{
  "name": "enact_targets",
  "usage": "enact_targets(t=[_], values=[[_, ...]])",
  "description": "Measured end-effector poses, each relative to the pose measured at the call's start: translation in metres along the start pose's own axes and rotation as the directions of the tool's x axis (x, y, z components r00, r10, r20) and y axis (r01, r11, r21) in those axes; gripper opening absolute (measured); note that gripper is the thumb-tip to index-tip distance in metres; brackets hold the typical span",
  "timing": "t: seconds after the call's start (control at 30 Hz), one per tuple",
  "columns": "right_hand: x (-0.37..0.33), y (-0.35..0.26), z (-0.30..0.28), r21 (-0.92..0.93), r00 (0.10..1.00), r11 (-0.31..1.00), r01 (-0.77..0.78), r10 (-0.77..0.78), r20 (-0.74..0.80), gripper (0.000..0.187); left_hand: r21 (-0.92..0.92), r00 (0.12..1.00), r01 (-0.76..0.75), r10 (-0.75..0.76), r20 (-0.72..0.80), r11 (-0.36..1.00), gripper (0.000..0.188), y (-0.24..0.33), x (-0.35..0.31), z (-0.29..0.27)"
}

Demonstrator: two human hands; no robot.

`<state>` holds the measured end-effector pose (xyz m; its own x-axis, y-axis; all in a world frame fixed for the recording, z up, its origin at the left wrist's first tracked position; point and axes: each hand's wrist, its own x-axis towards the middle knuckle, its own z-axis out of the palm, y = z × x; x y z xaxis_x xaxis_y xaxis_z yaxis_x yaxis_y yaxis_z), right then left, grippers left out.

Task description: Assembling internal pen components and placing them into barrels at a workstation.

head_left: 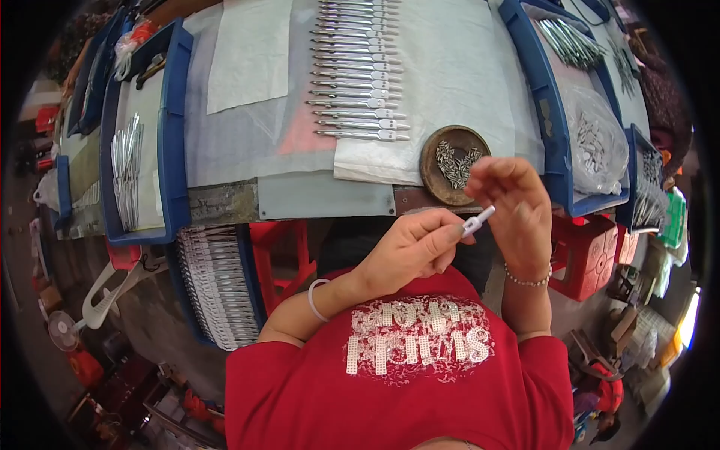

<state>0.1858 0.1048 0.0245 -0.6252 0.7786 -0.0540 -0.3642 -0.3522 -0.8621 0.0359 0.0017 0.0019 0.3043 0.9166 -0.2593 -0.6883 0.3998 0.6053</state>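
My left hand is closed, pinching a pale silvery metal piece between thumb and fingers. The piece has a flat head with an oval slot and a short stem pointing up to the right; whatever lies inside the palm is hidden. Just right of it, my right hand is raised with curled fingers, its fingertips drawn together over the bowl's rim. What they pinch, if anything, is too small to see. The round brown bowl holds many tiny metal pins. Beyond it lies a column of slim silver tools, side by side.
Blue trays flank the table, the left one holding thin metal rods. On the right, another blue tray contains rods and a plastic bag of small parts. A crate of metal pieces and red stools stand below the table edge.
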Motion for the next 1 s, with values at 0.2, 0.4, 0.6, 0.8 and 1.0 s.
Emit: enact_targets(t=[0.2,0.4,0.6,0.8,1.0], values=[[0.022,-0.003,0.013,0.425,0.987,0.890,-0.162,0.154,0.053,0.019,-0.281,0.986,0.166,-0.161,0.043,0.945,0.032,-0.006,0.001,0.004],[0.030,0.004,0.027,0.274,0.922,0.887,-0.372,0.388,-0.005,0.021,-0.438,0.970,0.234,-0.238,0.048,0.868,0.032,-0.015,0.001,-0.004],[0.035,0.013,0.019,0.364,0.937,0.895,-0.258,0.323,-0.129,0.021,-0.600,0.970,0.234,-0.224,0.092,0.765,0.031,-0.022,0.012,-0.007],[0.040,0.016,0.012,0.385,0.937,0.881,-0.274,0.335,-0.100,0.021,-0.651,0.967,0.253,-0.211,0.144,0.715,0.032,-0.026,0.017,-0.014],[0.049,0.016,0.005,0.347,0.908,0.851,-0.393,0.419,0.002,0.020,-0.679,0.962,0.271,-0.207,0.177,0.682,0.033,-0.029,0.019,-0.012]])
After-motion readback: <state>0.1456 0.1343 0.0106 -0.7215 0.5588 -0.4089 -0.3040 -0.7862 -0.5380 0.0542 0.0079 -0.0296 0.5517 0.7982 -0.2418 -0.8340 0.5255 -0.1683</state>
